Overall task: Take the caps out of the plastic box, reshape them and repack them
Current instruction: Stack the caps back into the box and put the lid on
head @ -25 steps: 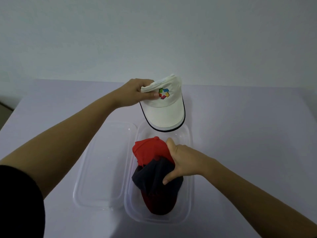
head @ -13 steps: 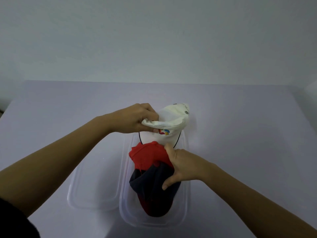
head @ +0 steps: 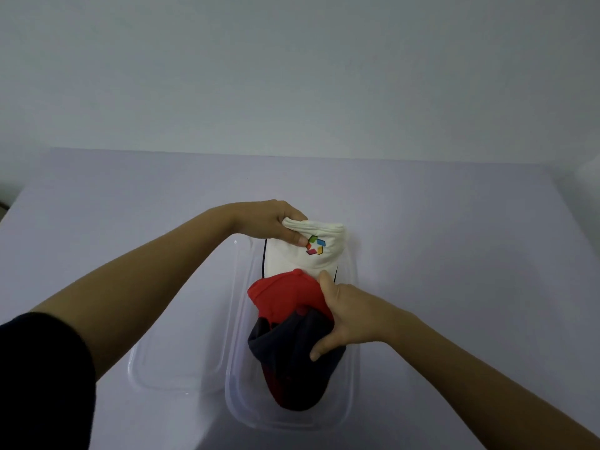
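Note:
A clear plastic box (head: 352,368) sits in front of me on the table. In it lie a red cap (head: 282,295) and a dark navy cap (head: 285,342), the navy one nearer me with a dark brim at the box's near end. My right hand (head: 347,315) presses down on both, thumb on the red cap and fingers on the navy one. A white cap (head: 305,254) with a coloured logo sits at the box's far end, its brim tucked behind the red cap. My left hand (head: 276,224) grips its bunched crown.
The box's clear lid (head: 175,362) lies flat on the table (head: 454,238), touching the box's left side. A plain pale wall stands behind the table's far edge.
My left hand brought the white cap down from above the table into the far end of the box, behind the red cap. My right hand stayed on the red and navy caps.

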Demonstrator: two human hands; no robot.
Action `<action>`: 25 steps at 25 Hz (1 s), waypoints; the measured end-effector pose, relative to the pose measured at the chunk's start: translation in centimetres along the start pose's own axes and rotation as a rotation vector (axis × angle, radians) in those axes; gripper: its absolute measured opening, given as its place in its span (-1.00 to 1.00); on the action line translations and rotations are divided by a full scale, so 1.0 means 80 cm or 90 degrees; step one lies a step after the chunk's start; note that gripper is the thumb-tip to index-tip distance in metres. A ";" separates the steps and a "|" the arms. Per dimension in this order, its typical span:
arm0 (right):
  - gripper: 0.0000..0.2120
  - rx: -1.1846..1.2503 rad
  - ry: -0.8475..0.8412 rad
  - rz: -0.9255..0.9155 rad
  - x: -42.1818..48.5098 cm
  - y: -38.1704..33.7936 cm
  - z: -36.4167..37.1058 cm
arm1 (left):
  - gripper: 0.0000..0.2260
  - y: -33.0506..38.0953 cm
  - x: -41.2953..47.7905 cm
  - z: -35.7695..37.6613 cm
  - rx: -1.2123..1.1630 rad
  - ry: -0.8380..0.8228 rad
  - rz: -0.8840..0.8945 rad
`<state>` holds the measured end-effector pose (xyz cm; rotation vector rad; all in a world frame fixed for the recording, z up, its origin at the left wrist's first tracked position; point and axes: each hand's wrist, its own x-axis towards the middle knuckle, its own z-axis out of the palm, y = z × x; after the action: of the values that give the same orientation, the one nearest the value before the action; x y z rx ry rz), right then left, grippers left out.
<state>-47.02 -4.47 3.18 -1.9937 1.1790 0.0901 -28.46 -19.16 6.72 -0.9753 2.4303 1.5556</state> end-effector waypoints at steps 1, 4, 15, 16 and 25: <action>-0.14 0.031 -0.011 0.015 -0.001 0.002 -0.001 | -0.94 -0.006 0.007 0.003 -0.008 0.005 -0.008; -0.15 0.164 -0.045 0.056 0.000 0.019 -0.009 | -0.93 -0.021 0.024 0.012 -0.005 0.017 -0.035; -0.15 0.089 0.183 0.076 0.048 0.100 -0.049 | -0.82 -0.040 0.019 0.024 -0.056 0.058 -0.023; -0.15 0.086 0.184 0.113 0.051 0.106 -0.044 | -0.84 -0.040 0.017 0.025 -0.064 0.063 -0.023; -0.67 0.109 0.304 0.257 0.066 0.108 -0.008 | -0.82 -0.043 0.015 0.035 -0.105 0.019 -0.029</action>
<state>-50.87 -10.73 -3.84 -1.6466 1.8195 -0.2908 -28.22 -18.26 2.22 -1.0797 2.3112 1.7618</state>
